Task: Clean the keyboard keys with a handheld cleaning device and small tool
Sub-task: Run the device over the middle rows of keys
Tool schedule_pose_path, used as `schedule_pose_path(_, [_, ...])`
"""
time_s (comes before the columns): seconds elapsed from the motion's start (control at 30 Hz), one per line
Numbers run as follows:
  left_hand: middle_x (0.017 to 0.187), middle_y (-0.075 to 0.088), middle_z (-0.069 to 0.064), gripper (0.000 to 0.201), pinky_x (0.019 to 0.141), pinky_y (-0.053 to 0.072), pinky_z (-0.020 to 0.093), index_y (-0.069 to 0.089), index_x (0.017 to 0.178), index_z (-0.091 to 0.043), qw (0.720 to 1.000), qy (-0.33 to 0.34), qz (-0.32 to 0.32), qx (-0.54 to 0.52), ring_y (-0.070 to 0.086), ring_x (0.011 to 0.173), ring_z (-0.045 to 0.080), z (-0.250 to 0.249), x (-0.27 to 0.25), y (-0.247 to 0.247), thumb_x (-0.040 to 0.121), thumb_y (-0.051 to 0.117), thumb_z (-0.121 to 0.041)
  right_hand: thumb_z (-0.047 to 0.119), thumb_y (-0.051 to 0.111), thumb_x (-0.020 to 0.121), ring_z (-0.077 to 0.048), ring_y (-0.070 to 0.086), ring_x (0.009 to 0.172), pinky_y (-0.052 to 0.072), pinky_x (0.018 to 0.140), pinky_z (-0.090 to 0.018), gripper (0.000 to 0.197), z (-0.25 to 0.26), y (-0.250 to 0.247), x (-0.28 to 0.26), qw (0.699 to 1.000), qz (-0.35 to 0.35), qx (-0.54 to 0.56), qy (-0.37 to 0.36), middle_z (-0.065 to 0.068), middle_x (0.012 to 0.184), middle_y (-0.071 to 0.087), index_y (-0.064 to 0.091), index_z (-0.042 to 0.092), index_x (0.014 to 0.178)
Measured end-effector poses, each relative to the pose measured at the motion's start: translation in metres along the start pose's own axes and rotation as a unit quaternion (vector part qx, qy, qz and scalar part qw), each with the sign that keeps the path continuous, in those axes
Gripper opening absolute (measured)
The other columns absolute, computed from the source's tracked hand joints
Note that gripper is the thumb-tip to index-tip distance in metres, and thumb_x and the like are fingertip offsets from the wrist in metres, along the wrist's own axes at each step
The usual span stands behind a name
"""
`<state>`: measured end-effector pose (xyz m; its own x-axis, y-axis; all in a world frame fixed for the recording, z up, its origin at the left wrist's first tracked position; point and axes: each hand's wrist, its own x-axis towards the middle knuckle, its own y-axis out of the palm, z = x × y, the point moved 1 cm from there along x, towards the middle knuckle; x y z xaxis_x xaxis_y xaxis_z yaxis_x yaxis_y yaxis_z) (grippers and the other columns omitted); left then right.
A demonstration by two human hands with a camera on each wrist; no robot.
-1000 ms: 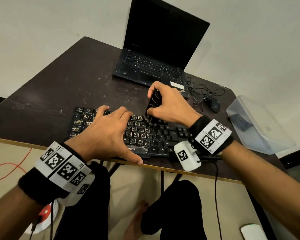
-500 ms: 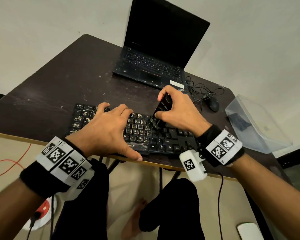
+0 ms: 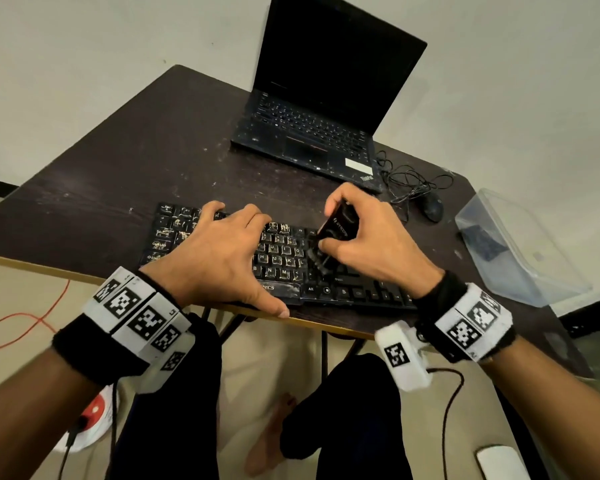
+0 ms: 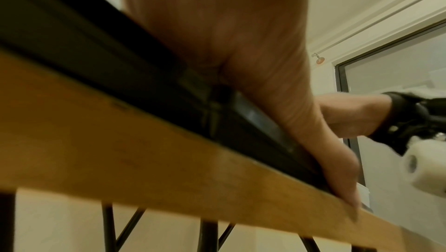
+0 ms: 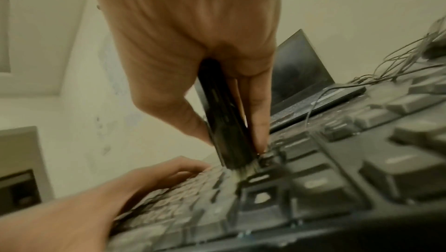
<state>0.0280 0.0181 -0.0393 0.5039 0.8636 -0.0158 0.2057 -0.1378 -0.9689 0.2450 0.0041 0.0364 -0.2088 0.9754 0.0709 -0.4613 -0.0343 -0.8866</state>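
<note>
At the desk's (image 3: 118,174) near edge, left hand (image 3: 215,258) lies flat-fingered across the dusty keyboard (image 3: 291,261), right hand (image 3: 371,244) gripping the black brush-tipped cleaner (image 3: 336,230) on its keys

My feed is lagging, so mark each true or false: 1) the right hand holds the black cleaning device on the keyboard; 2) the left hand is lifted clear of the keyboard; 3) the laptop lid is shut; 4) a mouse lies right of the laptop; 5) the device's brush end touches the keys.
1) True: the right hand grips the black cleaning device over the keyboard.
2) False: the left hand rests spread on the keys, thumb at the table edge.
3) False: the laptop stands open, its screen dark.
4) True: the mouse lies there beside its tangled cable.
5) True: the wrist view shows the bristles on the keys.
</note>
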Motion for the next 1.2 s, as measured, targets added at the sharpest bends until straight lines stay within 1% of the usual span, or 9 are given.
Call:
schedule_pose_path(0.13, [0.146,0.037,-0.010,0.148,0.128,0.002,0.048,0.028,0.155,-0.018,1.000,-0.001,0.002,0.005,0.040,0.138,0.011,0.000,0.001,-0.001,0.039,0.042,-0.109,0.016,0.082,0.078,-0.019,0.071,0.073,0.059,0.070,-0.047,0.040,0.004,0.002,-0.010,0.998,0.036,-0.004,-0.051,0.001,0.087,0.075,0.054,0.033,0.101])
schedule_pose_path(0.27, [0.143,0.037,-0.012,0.146,0.128,0.002,0.049,0.030,0.154,-0.019,1.000,0.001,0.001,0.000,0.041,0.136,0.011,0.000,0.001,0.000,0.040,0.045,-0.109,0.015,0.083,0.078,-0.021,0.070,0.074,0.058,0.070,-0.049,0.040,0.002,-0.002,-0.009,1.000,0.005,0.004,-0.016,0.000,0.084,0.074,0.054,0.032,0.100])
schedule_pose_path(0.43, [0.142,0.038,-0.011,0.144,0.127,0.003,0.048,0.032,0.152,-0.018,1.000,-0.003,0.001,-0.004,0.042,0.134,0.011,0.000,0.000,0.000,0.040,0.047,-0.108,0.016,0.082,0.077,-0.014,0.066,0.065,0.055,0.064,-0.037,0.040,0.014,0.007,-0.025,0.995,0.058,-0.006,-0.076,0.003,0.078,0.073,0.054,0.032,0.100])
schedule_pose_path(0.53, [0.146,0.037,-0.010,0.148,0.127,0.003,0.048,0.029,0.155,-0.017,1.000,-0.002,0.001,0.000,0.042,0.137,0.012,0.000,0.001,0.001,0.040,0.044,-0.109,0.016,0.082,0.077,-0.019,0.069,0.070,0.057,0.067,-0.045,0.040,0.011,0.000,-0.012,0.999,0.020,0.003,-0.049,0.001,0.081,0.073,0.054,0.033,0.101])
schedule_pose_path(0.7, [0.147,0.037,-0.008,0.149,0.127,0.003,0.047,0.028,0.156,-0.016,1.000,-0.006,0.003,0.003,0.040,0.138,0.013,0.000,0.001,0.001,0.039,0.042,-0.108,0.016,0.081,0.077,-0.018,0.067,0.067,0.056,0.065,-0.043,0.040,0.018,0.008,-0.023,0.993,0.068,-0.009,-0.094,0.002,0.080,0.074,0.054,0.032,0.101])
schedule_pose_path(0.83, [0.146,0.038,-0.008,0.150,0.127,0.003,0.047,0.028,0.156,-0.016,1.000,-0.002,0.000,0.000,0.041,0.137,0.012,-0.001,0.001,0.001,0.038,0.041,-0.108,0.013,0.081,0.079,-0.020,0.070,0.065,0.058,0.064,-0.048,0.040,0.014,0.003,-0.013,0.997,0.031,0.009,-0.064,-0.001,0.081,0.075,0.054,0.032,0.101])
schedule_pose_path(0.97, [0.145,0.038,-0.008,0.149,0.127,0.004,0.048,0.029,0.155,-0.017,1.000,-0.003,0.001,-0.002,0.040,0.137,0.012,0.000,0.001,0.001,0.038,0.042,-0.108,0.014,0.080,0.077,-0.018,0.065,0.065,0.054,0.062,-0.041,0.040,0.021,0.011,-0.025,0.992,0.061,0.001,-0.109,0.001,0.077,0.072,0.053,0.031,0.102])
schedule_pose_path(1.07, [0.146,0.038,-0.008,0.150,0.127,0.003,0.048,0.029,0.156,-0.016,1.000,-0.002,0.003,-0.005,0.039,0.138,0.012,0.000,0.000,0.000,0.038,0.041,-0.108,0.014,0.081,0.078,-0.020,0.068,0.068,0.056,0.065,-0.045,0.040,0.016,0.007,-0.009,0.997,0.013,0.012,-0.073,0.001,0.079,0.072,0.053,0.030,0.101])
schedule_pose_path(1.2, [0.146,0.038,-0.007,0.149,0.127,0.004,0.048,0.028,0.155,-0.016,1.000,-0.003,0.002,0.001,0.041,0.137,0.013,0.000,0.000,0.000,0.039,0.040,-0.108,0.015,0.079,0.076,-0.017,0.062,0.061,0.049,0.056,-0.030,0.041,0.024,0.015,-0.019,0.992,0.048,-0.005,-0.119,0.002,0.072,0.069,0.053,0.031,0.103])
